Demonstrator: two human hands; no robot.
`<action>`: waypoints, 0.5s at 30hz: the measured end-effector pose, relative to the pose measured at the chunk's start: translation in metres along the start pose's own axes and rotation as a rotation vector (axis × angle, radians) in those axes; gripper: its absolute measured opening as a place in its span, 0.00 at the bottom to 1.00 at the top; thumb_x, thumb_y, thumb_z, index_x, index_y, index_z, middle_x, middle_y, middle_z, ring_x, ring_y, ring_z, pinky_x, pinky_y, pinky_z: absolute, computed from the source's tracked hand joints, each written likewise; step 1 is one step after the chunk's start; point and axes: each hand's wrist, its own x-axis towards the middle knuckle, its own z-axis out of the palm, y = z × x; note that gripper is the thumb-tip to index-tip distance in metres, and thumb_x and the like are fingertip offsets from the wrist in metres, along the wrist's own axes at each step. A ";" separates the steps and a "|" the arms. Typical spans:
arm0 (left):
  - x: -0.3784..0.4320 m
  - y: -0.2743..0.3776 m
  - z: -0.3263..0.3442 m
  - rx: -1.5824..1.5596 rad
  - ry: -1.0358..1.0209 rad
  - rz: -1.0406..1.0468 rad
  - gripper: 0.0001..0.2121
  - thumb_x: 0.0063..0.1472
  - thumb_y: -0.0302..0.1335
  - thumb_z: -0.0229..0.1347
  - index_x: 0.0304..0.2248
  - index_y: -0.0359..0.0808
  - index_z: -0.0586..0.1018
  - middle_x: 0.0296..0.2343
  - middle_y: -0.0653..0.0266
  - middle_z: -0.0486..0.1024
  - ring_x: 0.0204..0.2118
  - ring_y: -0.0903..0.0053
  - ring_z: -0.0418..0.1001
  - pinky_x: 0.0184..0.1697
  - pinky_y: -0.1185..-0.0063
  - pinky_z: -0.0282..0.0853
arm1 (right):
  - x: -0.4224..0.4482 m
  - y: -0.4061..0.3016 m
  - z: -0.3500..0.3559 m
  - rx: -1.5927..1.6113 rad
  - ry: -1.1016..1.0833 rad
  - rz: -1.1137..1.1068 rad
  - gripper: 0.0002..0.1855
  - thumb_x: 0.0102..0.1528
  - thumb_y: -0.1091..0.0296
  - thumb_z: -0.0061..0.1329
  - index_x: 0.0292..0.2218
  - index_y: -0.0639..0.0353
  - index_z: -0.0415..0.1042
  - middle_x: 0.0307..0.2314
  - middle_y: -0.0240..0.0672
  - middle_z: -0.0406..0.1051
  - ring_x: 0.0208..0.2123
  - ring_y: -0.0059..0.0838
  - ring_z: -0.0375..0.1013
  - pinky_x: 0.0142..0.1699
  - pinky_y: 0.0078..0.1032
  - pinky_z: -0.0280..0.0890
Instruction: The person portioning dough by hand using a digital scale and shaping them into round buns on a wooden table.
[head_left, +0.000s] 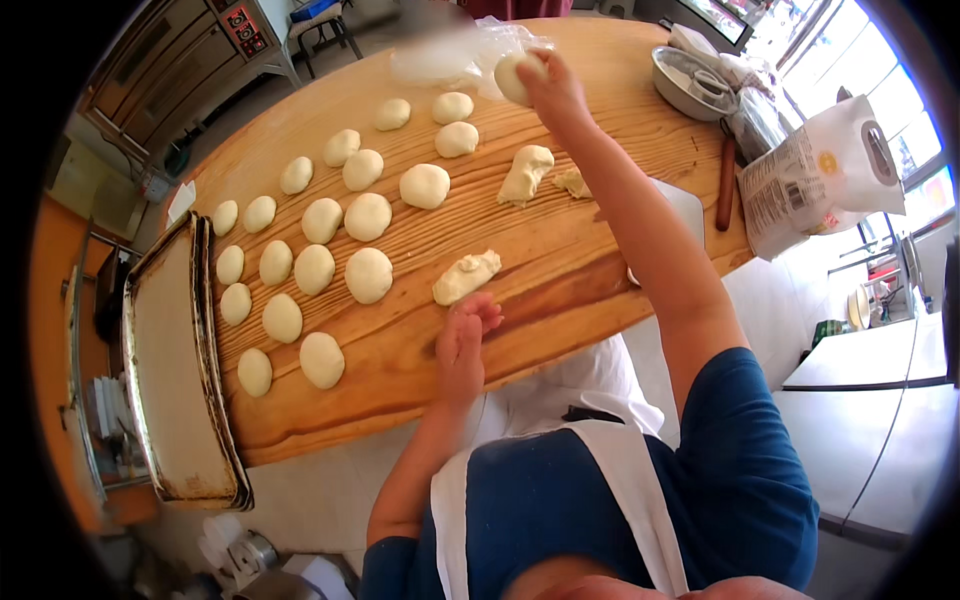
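My right hand (556, 94) is stretched to the far side of the wooden table and grips a round, pale dough ball (514, 78). Near the front edge, my left hand (463, 341) holds nothing, its fingers loosely curled and apart. Just beyond its fingertips lies a rough, elongated dough piece (466, 277); whether they touch is hard to tell. Another lumpy dough piece (526, 175) rests farther back, with a smaller dough scrap (573, 183) partly hidden by my right forearm. Several smooth dough rounds (368, 276) are spread over the left half of the table.
Stacked baking trays (169, 360) line the table's left end. Clear plastic sheeting (465, 56) lies at the back, near a person's dark red garment (517, 7). At right are a metal bowl (686, 97), a wooden rolling pin (725, 184) and a large printed bag (817, 176).
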 end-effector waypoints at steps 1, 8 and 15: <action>0.014 0.002 0.003 0.024 -0.014 0.033 0.16 0.62 0.34 0.40 0.41 0.30 0.68 0.34 0.64 0.68 0.38 0.79 0.67 0.44 0.80 0.63 | 0.018 0.026 0.002 -0.232 -0.053 0.114 0.26 0.46 0.57 0.48 0.44 0.63 0.63 0.32 0.45 0.70 0.34 0.35 0.70 0.39 0.27 0.64; 0.020 -0.001 0.004 -0.017 -0.087 0.051 0.11 0.58 0.22 0.44 0.40 0.29 0.68 0.38 0.64 0.63 0.38 0.80 0.65 0.43 0.81 0.64 | -0.008 0.079 0.000 -0.859 -0.424 0.032 0.24 0.44 0.55 0.48 0.40 0.59 0.67 0.35 0.47 0.68 0.38 0.42 0.67 0.43 0.32 0.62; 0.036 0.007 0.012 -0.477 -0.241 -0.406 0.17 0.60 0.35 0.42 0.42 0.30 0.66 0.42 0.55 0.65 0.45 0.70 0.64 0.47 0.73 0.62 | -0.081 0.020 -0.027 -0.094 -0.298 0.003 0.15 0.40 0.74 0.51 0.31 0.63 0.61 0.28 0.34 0.64 0.30 0.28 0.65 0.37 0.23 0.62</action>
